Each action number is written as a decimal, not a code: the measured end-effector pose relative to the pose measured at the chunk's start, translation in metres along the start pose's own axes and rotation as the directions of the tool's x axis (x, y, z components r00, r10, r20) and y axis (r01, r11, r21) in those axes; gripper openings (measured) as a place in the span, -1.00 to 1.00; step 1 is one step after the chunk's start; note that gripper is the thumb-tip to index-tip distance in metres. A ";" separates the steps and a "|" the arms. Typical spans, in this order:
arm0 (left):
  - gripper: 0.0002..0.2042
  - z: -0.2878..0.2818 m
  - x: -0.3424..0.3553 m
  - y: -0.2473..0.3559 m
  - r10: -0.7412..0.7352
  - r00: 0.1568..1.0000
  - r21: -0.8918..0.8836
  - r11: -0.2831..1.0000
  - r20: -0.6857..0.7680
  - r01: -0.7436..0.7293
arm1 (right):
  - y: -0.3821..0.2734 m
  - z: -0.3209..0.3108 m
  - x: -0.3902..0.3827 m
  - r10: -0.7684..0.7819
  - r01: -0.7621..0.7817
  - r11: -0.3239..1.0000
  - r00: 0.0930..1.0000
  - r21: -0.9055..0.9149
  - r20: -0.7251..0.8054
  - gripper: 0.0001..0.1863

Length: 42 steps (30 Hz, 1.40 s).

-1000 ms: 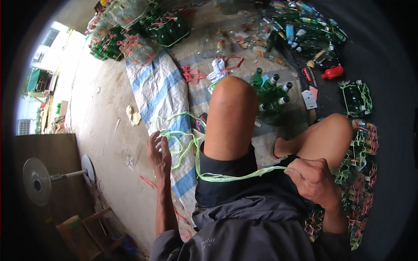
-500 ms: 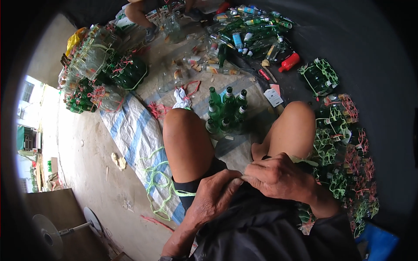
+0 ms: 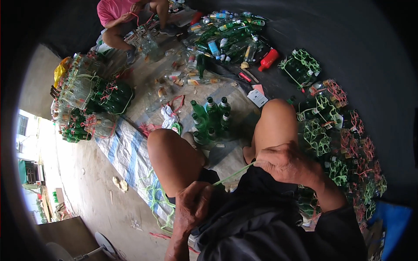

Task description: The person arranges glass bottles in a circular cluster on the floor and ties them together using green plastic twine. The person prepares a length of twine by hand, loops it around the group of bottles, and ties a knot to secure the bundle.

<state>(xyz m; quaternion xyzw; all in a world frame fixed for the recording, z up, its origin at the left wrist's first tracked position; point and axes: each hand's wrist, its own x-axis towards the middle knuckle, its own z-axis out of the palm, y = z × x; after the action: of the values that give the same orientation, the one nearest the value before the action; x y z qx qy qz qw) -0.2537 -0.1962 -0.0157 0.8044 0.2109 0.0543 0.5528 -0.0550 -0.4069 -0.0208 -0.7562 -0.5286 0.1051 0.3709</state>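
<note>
A stretch of light green plastic twine runs taut between my two hands above my lap. My left hand is closed around one end, low beside my left thigh. Higher up, near my right knee, my right hand pinches the other end between thumb and fingers. More loose green twine lies in loops left of my left thigh. Between my knees a cluster of green glass bottles stands upright, packed close together; no twine shows around it.
Tied bundles of bottles stand at left and along my right side. Beyond the standing cluster lies a heap of loose bottles with a red bottle beside it. A person in a pink top squats at the far left, holding red twine.
My hands were close together and have drawn apart, stretching the green twine between them. The view has shifted, so the other person's pink top and hands now show.
</note>
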 end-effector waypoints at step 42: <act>-0.92 0.000 0.024 0.001 -0.001 0.999 0.122 0.992 -0.044 0.006 | 0.006 -0.046 -0.028 0.337 -0.333 0.923 0.941 -0.195 -0.015 -0.78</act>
<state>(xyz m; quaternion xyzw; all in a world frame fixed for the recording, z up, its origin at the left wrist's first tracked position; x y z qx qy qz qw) -0.2314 -0.1871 -0.0183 0.8350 0.2275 0.0580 0.4977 -0.0368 -0.4530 0.0008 -0.8669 -0.4030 0.1220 0.2668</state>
